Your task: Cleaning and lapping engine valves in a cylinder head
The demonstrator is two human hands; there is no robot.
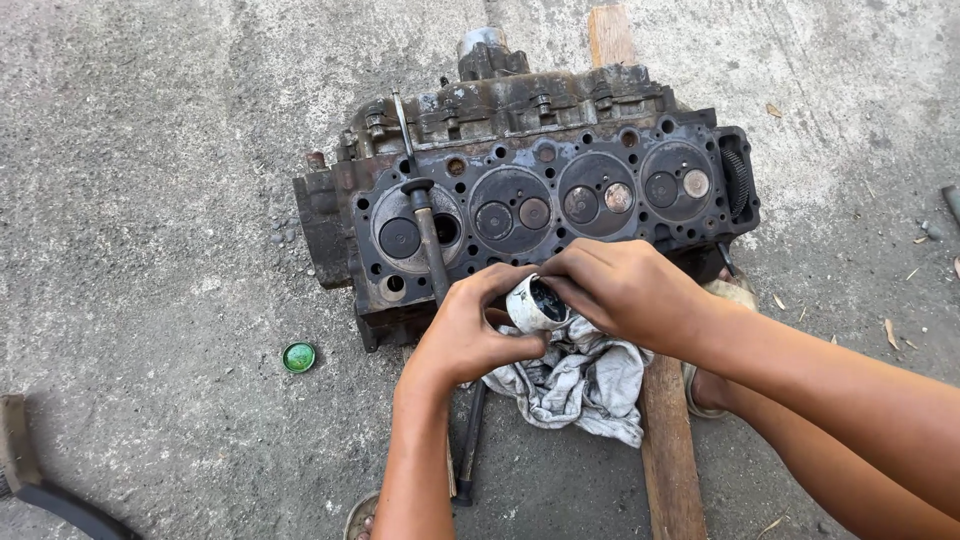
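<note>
Ground: rough grey concrete floor (150,180), lit by sun, with small bits of debris at the right.
Engine part: a dirty cylinder head (545,195) lies on its side on a wooden plank (668,450), its gasket face towards the camera, showing 4 round chambers, each with 2 valves.
Small tin: a little round white tin (535,305), open, with dark grey paste inside; smudged on the outside.
Tin's place: just in front of the cylinder head's lower edge, above a crumpled grey-white rag (580,385), held between both hands.
Left hand (465,335): curled around the tin's left side, fingers and thumb gripping it.
Right hand (625,290): closed over the tin's right rim, fingertips pinched at the paste.
Rod: a dark metal rod (430,240) leans across the leftmost chamber; its lower part passes behind the left hand.
Green cap: a small green lid (299,357) lies on the floor, well apart to the left of the hands.
Hidden: the tin's underside and far wall are covered by fingers; whether the right fingertips touch the paste is hard to tell. A sandalled foot (715,385) shows partly under the right forearm; a dark curved object (40,480) is cut off at the lower left corner.
</note>
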